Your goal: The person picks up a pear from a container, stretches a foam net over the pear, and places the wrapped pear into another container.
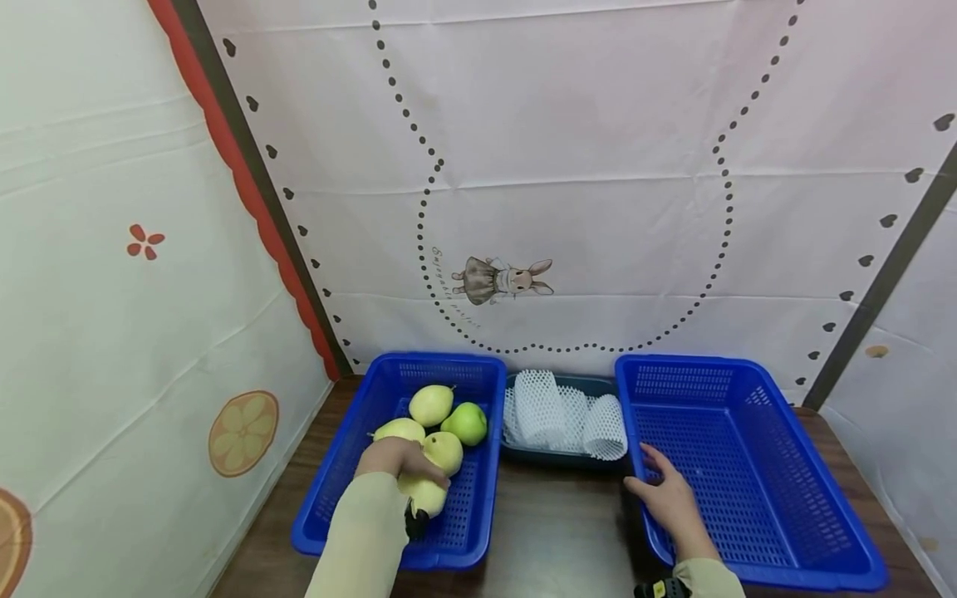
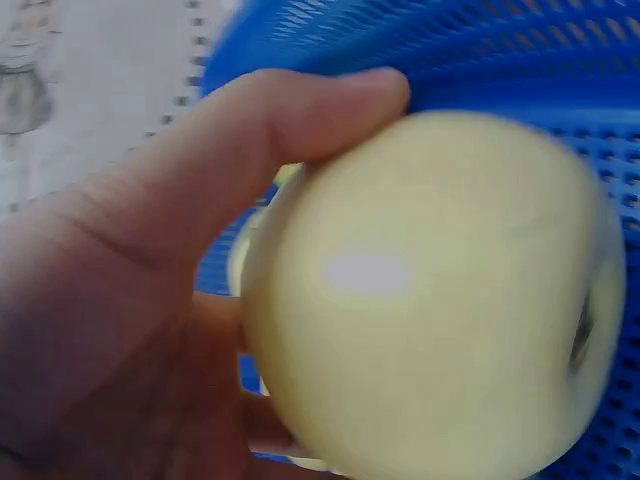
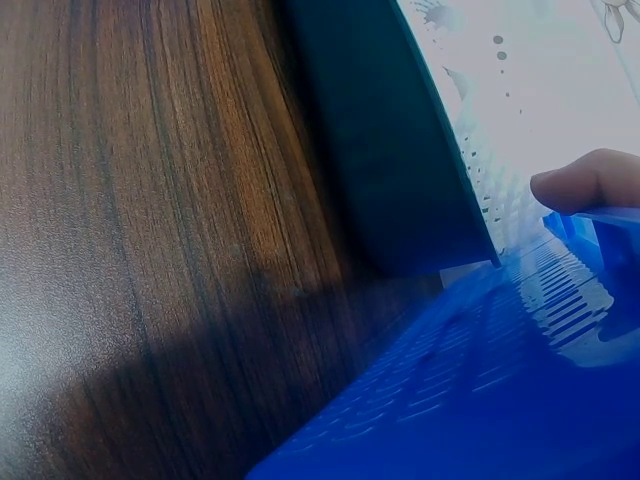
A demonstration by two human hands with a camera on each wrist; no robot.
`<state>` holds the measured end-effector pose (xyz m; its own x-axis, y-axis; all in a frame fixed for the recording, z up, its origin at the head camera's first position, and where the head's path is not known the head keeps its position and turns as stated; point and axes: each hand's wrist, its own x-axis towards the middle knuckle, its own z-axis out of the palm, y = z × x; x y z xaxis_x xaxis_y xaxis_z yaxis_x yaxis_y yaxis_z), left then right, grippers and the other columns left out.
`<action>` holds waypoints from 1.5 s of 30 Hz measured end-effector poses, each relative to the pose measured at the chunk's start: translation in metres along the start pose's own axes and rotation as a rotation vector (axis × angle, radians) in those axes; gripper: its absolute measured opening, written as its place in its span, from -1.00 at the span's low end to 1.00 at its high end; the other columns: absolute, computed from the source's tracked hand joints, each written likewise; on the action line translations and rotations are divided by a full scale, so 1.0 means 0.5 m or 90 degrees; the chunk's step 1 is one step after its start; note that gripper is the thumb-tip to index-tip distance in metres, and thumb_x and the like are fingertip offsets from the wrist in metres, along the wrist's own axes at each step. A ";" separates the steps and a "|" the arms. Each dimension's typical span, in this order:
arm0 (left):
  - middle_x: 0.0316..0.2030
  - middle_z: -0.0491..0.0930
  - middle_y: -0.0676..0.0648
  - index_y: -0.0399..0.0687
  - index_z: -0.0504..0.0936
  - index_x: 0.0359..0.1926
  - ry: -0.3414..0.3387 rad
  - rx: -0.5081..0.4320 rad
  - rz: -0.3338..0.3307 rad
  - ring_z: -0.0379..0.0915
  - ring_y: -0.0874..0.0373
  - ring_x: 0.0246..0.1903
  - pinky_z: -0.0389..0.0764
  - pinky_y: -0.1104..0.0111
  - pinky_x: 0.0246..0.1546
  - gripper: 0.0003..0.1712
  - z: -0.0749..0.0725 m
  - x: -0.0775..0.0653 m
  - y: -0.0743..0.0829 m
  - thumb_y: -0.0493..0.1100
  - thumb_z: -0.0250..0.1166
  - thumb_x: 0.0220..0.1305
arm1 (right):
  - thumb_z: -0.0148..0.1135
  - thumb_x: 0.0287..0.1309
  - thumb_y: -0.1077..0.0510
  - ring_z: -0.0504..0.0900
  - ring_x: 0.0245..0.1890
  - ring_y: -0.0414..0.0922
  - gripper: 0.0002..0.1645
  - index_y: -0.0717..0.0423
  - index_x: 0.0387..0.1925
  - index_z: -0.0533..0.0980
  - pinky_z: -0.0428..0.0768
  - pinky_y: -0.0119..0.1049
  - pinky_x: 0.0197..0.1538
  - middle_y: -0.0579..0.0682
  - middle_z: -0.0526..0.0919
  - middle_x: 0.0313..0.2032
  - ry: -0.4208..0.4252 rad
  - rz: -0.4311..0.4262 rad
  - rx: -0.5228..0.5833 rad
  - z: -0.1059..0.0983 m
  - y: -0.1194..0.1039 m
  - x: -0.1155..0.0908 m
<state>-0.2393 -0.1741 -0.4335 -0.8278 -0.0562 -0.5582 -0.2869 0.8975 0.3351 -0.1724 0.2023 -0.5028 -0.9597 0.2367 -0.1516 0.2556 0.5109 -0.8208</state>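
Observation:
In the left blue basket (image 1: 478,519), my left hand (image 1: 396,461) grips a pale yellow pear (image 1: 426,497). The left wrist view shows this pear (image 2: 430,290) large and close, with the thumb along its upper side and the other fingers partly hidden behind it. Beside the hand lie several more pears (image 1: 431,405) and a green apple (image 1: 467,423). My right hand (image 1: 673,498) holds the left rim of the right blue basket (image 1: 748,498), thumb on the outer side. In the right wrist view, one digit (image 3: 590,182) lies over that rim; the other fingers are hidden.
Between the baskets, towards the back, stands a dark green tray (image 1: 553,457) with several white foam net sleeves (image 1: 542,411). Brown wood-grain table (image 1: 557,523) shows in front of it. A patterned white cloth (image 1: 598,208) hangs behind and at both sides.

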 end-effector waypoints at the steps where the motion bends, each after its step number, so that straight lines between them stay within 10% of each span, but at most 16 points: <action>1: 0.09 0.35 -0.33 -0.19 0.24 0.31 0.004 -0.002 0.026 0.37 -0.14 -0.10 0.48 0.08 -0.18 0.22 -0.003 -0.003 0.000 0.25 0.51 -0.38 | 0.21 0.05 0.10 0.42 0.03 0.27 -0.21 0.23 0.29 0.17 0.52 -0.02 -0.15 0.40 0.30 0.16 0.001 -0.002 0.000 -0.001 0.000 0.000; 7: 0.19 0.14 -0.44 -0.06 0.18 0.34 0.043 -0.073 0.155 0.32 -0.24 -0.07 0.50 0.04 -0.30 0.07 0.005 -0.015 -0.005 0.00 0.48 -0.25 | 0.20 0.05 0.10 0.41 0.03 0.27 -0.21 0.22 0.30 0.16 0.54 -0.04 -0.18 0.39 0.30 0.17 0.000 -0.004 0.003 -0.005 -0.002 0.000; 13: 0.03 0.17 -0.40 0.00 0.23 0.29 0.175 -0.092 0.230 0.29 -0.22 -0.15 0.43 -0.02 -0.28 -0.01 0.034 -0.012 -0.007 -0.01 0.46 -0.23 | 0.21 0.06 0.10 0.41 0.03 0.27 -0.22 0.22 0.30 0.16 0.54 -0.04 -0.17 0.39 0.30 0.17 -0.003 0.000 0.006 0.000 0.001 0.001; 19: 0.00 0.30 -0.35 0.01 0.23 0.31 0.273 -0.189 0.247 0.30 -0.21 -0.12 0.42 -0.03 -0.26 -0.01 0.066 -0.011 0.004 0.01 0.46 -0.19 | 0.21 0.06 0.11 0.41 0.03 0.28 -0.22 0.22 0.29 0.17 0.53 -0.04 -0.17 0.40 0.30 0.16 -0.001 0.000 0.004 0.003 0.003 0.001; 29: 0.10 0.35 -0.31 -0.12 0.13 0.29 0.320 -0.341 0.250 0.36 -0.15 -0.02 0.39 -0.02 -0.08 0.04 0.111 -0.010 0.038 -0.03 0.50 -0.19 | 0.20 0.06 0.11 0.42 0.03 0.27 -0.23 0.20 0.29 0.17 0.54 -0.02 -0.16 0.39 0.30 0.16 0.003 0.000 -0.002 0.004 0.004 0.002; 45: 0.14 0.37 -0.20 -0.11 0.23 0.27 0.366 -0.374 0.312 0.34 -0.09 0.04 0.39 0.00 -0.04 0.00 0.145 -0.029 0.090 0.06 0.52 -0.18 | 0.21 0.05 0.09 0.42 0.02 0.27 -0.21 0.21 0.29 0.16 0.54 -0.04 -0.18 0.39 0.30 0.16 -0.002 -0.001 0.005 0.002 0.005 0.003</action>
<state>-0.2049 -0.1013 -0.4654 -0.9854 -0.0794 0.1508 0.0875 0.5239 0.8473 -0.1735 0.2031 -0.5055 -0.9606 0.2328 -0.1520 0.2530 0.5051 -0.8251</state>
